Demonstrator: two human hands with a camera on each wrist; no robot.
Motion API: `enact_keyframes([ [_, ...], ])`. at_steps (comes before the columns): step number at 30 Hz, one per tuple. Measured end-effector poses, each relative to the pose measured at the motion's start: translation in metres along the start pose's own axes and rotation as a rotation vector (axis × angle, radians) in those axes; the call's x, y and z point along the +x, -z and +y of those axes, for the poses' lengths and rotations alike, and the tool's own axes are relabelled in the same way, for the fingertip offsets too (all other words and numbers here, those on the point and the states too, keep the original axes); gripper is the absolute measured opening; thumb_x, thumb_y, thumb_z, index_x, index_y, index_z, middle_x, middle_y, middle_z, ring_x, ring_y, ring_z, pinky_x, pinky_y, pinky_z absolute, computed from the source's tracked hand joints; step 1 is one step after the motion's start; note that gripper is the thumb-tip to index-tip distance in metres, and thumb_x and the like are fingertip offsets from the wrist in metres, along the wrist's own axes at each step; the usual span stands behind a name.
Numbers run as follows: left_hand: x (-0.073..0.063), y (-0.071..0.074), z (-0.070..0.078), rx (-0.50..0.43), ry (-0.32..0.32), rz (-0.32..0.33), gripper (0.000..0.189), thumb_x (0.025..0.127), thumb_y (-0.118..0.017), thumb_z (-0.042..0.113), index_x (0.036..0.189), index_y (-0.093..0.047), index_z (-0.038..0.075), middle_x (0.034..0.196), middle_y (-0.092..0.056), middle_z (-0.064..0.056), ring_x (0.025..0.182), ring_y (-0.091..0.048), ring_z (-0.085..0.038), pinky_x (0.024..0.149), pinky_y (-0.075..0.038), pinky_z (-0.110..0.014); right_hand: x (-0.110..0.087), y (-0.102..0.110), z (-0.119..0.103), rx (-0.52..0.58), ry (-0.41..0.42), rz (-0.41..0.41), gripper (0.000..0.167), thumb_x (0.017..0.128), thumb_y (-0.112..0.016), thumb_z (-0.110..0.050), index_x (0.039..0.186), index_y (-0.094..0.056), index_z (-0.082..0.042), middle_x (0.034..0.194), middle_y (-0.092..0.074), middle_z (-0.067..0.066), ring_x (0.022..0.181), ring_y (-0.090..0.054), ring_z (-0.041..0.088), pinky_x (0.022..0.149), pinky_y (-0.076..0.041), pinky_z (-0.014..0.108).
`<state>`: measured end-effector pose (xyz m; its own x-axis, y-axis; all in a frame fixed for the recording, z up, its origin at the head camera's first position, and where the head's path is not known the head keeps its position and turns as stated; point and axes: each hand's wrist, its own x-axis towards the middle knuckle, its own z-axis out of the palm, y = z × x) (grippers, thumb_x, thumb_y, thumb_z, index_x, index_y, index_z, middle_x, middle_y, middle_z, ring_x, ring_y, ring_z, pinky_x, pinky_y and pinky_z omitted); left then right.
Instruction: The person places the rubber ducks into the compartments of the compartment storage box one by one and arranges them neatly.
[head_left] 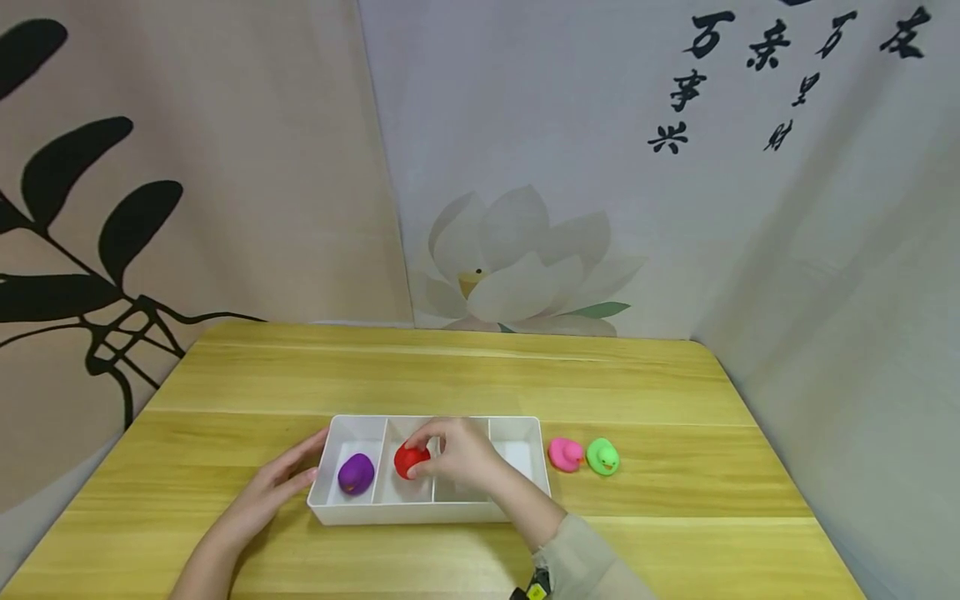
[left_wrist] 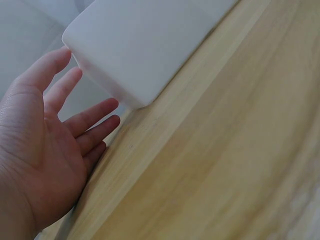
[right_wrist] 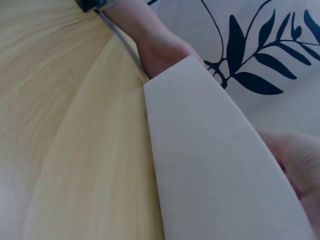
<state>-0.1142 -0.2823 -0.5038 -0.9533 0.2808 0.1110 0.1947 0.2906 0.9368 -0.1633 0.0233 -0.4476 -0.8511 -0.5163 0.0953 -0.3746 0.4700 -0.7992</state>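
A white divided tray (head_left: 420, 513) stands on the table. In its leftmost compartment lies a purple rubber duck (head_left: 356, 474). My right hand (head_left: 461, 454) reaches into the second compartment from the left and pinches a red rubber duck (head_left: 412, 460) between thumb and fingers, which cover part of it. Whether that duck touches the compartment floor I cannot tell. At the tray's left end, my left hand (head_left: 273, 487) rests with extended fingers against the wall; the left wrist view shows this hand (left_wrist: 55, 135) with its fingers spread by the tray corner (left_wrist: 135, 60).
Right of the tray, a pink rubber duck (head_left: 566, 455) and a green rubber duck (head_left: 603, 457) sit side by side on the wooden table (head_left: 450, 375). Behind the table hangs a printed cloth (head_left: 525, 125) with a flower and characters.
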Motion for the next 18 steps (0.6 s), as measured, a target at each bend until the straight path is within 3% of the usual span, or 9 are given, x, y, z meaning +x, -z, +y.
enact_keyframes([
  [4,-0.0001,-0.0002,-0.0007,0.0,-0.005,-0.002,0.05,0.1,-0.05,0.01,0.148,-0.037,0.01,0.147,-0.037,-0.02,0.125,-0.035,0.007,0.095,-0.029,-0.013,0.0005,-0.0023,0.0001,-0.04,-0.029,-0.024,0.025,0.067,-0.088,-0.017,0.089,-0.076,-0.022,0.079,-0.061,-0.019,0.068,-0.049,0.005,0.06,-0.042,0.021],
  [10,-0.0005,-0.0007,-0.001,-0.01,-0.016,0.002,0.05,0.099,-0.05,0.008,0.148,-0.037,0.009,0.147,-0.037,-0.021,0.125,-0.036,0.006,0.095,-0.029,-0.014,0.0025,-0.0055,0.0014,-0.073,-0.034,-0.043,0.024,0.068,-0.088,-0.018,0.088,-0.076,-0.022,0.081,-0.063,-0.02,0.084,-0.056,0.006,0.073,-0.043,0.023],
  [18,0.0004,-0.0003,-0.0004,-0.011,-0.015,-0.001,0.05,0.099,-0.05,0.008,0.148,-0.037,0.009,0.147,-0.038,-0.019,0.126,-0.035,0.005,0.096,-0.029,-0.014,0.0054,-0.0084,0.0001,-0.151,-0.04,-0.059,0.023,0.067,-0.088,-0.021,0.087,-0.077,-0.025,0.089,-0.066,-0.02,0.094,-0.056,0.003,0.084,-0.043,0.027],
])
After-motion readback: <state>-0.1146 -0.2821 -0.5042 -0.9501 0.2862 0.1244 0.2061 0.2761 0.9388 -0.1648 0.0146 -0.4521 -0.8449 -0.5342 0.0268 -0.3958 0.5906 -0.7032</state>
